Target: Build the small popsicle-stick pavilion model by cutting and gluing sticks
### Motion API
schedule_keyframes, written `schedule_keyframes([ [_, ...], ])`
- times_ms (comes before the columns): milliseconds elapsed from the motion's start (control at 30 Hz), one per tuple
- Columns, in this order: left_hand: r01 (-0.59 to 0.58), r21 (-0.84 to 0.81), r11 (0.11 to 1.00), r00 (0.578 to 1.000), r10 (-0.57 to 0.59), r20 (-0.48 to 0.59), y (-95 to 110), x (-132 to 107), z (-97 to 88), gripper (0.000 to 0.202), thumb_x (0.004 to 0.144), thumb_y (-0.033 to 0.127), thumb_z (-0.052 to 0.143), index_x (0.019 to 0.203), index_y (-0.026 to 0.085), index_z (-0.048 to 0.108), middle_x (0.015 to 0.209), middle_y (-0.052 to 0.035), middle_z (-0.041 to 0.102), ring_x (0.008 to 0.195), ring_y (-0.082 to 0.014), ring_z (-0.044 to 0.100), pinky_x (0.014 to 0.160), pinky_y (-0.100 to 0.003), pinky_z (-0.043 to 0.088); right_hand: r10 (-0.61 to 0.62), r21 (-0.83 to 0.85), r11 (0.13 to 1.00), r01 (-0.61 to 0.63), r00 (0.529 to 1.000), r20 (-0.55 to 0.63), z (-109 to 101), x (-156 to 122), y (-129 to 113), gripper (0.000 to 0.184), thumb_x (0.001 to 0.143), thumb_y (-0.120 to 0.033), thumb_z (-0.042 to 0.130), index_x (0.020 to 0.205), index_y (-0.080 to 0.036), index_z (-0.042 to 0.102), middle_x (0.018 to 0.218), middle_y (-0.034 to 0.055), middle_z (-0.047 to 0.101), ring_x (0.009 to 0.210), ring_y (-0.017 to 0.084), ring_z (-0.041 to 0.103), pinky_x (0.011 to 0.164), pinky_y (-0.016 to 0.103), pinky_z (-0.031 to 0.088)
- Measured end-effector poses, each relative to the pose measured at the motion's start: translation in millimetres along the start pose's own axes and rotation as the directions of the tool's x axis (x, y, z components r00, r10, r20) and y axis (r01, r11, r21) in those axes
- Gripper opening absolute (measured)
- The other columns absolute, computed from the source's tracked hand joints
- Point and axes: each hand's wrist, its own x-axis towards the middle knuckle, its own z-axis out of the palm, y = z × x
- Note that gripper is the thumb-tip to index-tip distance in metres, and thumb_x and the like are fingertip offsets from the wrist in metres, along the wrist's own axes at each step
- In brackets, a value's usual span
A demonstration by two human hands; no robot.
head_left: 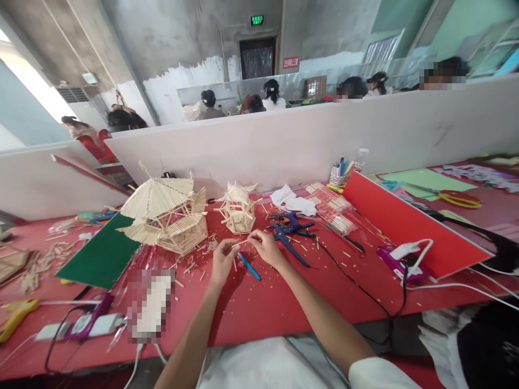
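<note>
A thin wooden stick [243, 241] is pinched at its ends between the fingertips of the left hand [222, 263] and the right hand [266, 249], just in front of the small stick pavilion [238, 209]. A blue pen [250, 268] is laid on the red table [259, 308] nearer the person. A blue glue gun [290, 229] is located right of the pavilion.

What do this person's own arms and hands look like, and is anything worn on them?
Both the left hand and the right hand are bare: no gloves, and no ring or watch shows. The forearms are uncovered too. On the right arm a white short sleeve begins near the bottom edge; the left arm leaves the picture before any sleeve appears.
</note>
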Motion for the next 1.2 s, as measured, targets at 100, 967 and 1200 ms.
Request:
schedule_keyframes([
  [100,0.066,-0.109,0.992,0.998,-0.067,-0.003,-3,1,3.6,0.033,0.077,0.044,0.079,0.096,0.018,0.073,0.082,-0.0034,0.072,0.076,-0.0154,0.066,0.075,-0.028,0.053,-0.018,0.000,1.000,0.018,0.999,-0.047,2,1,-2,0.019,0.096,-0.037,0.056,0.088,-0.022,0.064,0.083,0.0034,0.071,0.078,0.020,0.065,0.074,0.031,0.049],
  [967,-0.141,-0.314,0.939,0.904,-0.007,-0.428,18,28,-9.6,0.043,0.080,0.062,0.068,0.081,0.021,0.054,0.070,0.0045,0.054,0.060,-0.0074,0.049,0.061,-0.021,0.040,0.093,0.129,0.990,-0.056,0.948,-0.305,-20,12,5,0.027,0.098,-0.050,0.048,0.092,-0.024,0.049,0.080,0.0027,0.066,0.060,0.016,0.058,0.061,0.029,0.049],
  [1200,0.063,-0.115,0.991,0.985,-0.080,-0.150,19,14,-4.4,0.043,0.072,0.037,0.077,0.056,0.020,0.042,0.062,0.0034,0.055,0.059,-0.0098,0.052,0.057,-0.022,0.040,0.083,0.120,0.991,-0.052,0.959,-0.270,-18,9,0,0.029,0.095,-0.052,0.055,0.091,-0.023,0.055,0.082,0.0043,0.069,0.065,0.017,0.063,0.066,0.031,0.052],
])
